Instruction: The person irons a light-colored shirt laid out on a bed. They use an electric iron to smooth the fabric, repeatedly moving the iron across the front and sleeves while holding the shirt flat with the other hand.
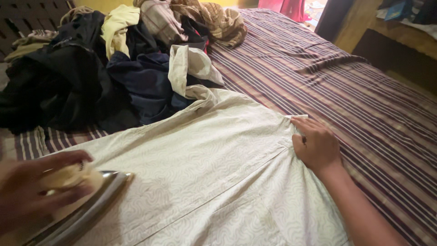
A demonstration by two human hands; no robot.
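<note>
A cream patterned garment (218,164) lies spread flat over a striped bed sheet (364,105). My left hand (32,187) grips the pale handle of a metal clothes iron (86,205) at the lower left, its soleplate resting on the garment. My right hand (316,143) lies at the garment's right edge, fingers curled and pinching the cloth near a small white tag (298,116).
A heap of crumpled clothes (118,59), dark, yellow, cream and plaid, sits at the back left of the bed. Wooden furniture (391,41) stands beyond the bed's right edge. A red cloth (284,7) hangs at the far end.
</note>
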